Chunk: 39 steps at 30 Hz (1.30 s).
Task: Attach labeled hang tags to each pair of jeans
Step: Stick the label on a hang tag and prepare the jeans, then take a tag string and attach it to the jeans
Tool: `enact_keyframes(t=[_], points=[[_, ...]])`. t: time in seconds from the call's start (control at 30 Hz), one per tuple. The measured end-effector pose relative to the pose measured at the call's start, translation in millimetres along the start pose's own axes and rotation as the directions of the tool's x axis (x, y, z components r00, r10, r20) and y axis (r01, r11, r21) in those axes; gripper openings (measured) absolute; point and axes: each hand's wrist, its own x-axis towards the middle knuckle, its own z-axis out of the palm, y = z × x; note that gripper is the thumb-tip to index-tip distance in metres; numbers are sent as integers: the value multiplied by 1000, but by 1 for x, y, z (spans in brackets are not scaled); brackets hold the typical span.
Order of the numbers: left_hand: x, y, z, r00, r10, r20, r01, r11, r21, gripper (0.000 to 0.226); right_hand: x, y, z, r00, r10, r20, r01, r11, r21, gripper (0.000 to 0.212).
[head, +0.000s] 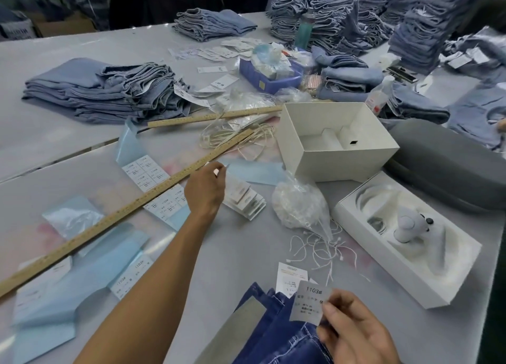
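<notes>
Dark blue jeans (276, 336) lie at the near edge of the table, with a white hang tag (290, 277) resting at their top. My right hand (356, 333) pinches a grey label sticker (310, 302) printed "1103#" just above the jeans. My left hand (205, 190) reaches out to mid-table, fingers curled, pinching what looks like the edge of a tag at a fanned stack of hang tags (246, 200). Sheets of printed labels (146, 172) on pale blue backing lie to the left.
Two wooden rulers (115, 216) cross the table. A bag of white tag strings (298, 207) and loose strings (323, 247) lie right of centre. An open white box (306, 155), a boxed device (405, 235), a grey case (449, 172) and stacks of light jeans (104, 90) surround the area.
</notes>
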Motion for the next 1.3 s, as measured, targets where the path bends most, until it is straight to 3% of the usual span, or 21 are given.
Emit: enact_keyframes(t=[0.13, 0.23, 0.3, 0.4, 0.5, 0.57, 0.77, 0.93, 1.0, 1.1, 1.17, 1.23, 1.3], points=[[-18, 6, -36, 995, -37, -94, 3, 941, -337, 16, -2, 1, 1, 1000, -15, -5, 15, 1000, 20, 11], [-63, 9, -73, 995, -52, -80, 0, 835, -551, 9, -3, 0, 1, 1000, -12, 4, 12, 999, 31, 16], [-110, 6, -96, 984, -175, -23, 109, 703, -703, 5, -4, -2, 1, 1000, -10, 13, 9, 998, 54, 13], [-192, -3, -124, 914, -387, 122, 310, 471, -826, 6, -9, -6, 0, 999, 8, 32, -11, 997, 83, 15], [-271, -11, -146, 851, -482, 209, 427, 404, -809, 34, -23, -17, 4, 995, 9, 104, -12, 1000, 28, 16], [-312, -10, -164, 841, -466, 276, 477, 398, -784, 50, -36, -24, 9, 991, -7, 134, 10, 1000, -23, 15], [-370, -15, -210, 800, -438, 410, 594, 487, -640, 45, -100, -28, 16, 948, 19, 317, -27, 999, 20, 10], [-414, -21, -236, 684, -464, 563, 726, 364, -583, 20, -149, -8, 15, 888, 135, 439, -117, 991, -69, 11], [-428, -25, -242, 634, -405, 659, 773, 352, -527, 30, -158, -2, 9, 872, 170, 459, -113, 982, -149, 13], [-439, -23, -245, 588, -286, 757, 782, 441, -441, 51, -162, 6, 2, 869, 248, 428, -151, 957, -248, 19], [-440, -22, -244, 608, -262, 750, 741, 527, -416, 38, -162, 10, -1, 868, 278, 413, -176, 947, -268, 24], [-436, -22, -241, 679, -288, 675, 684, 582, -439, 12, -162, 12, 0, 866, 264, 424, -150, 947, -284, 23], [-429, -23, -236, 753, -325, 572, 622, 636, -457, 14, -163, 13, 0, 863, 245, 443, -104, 943, -317, 19]])
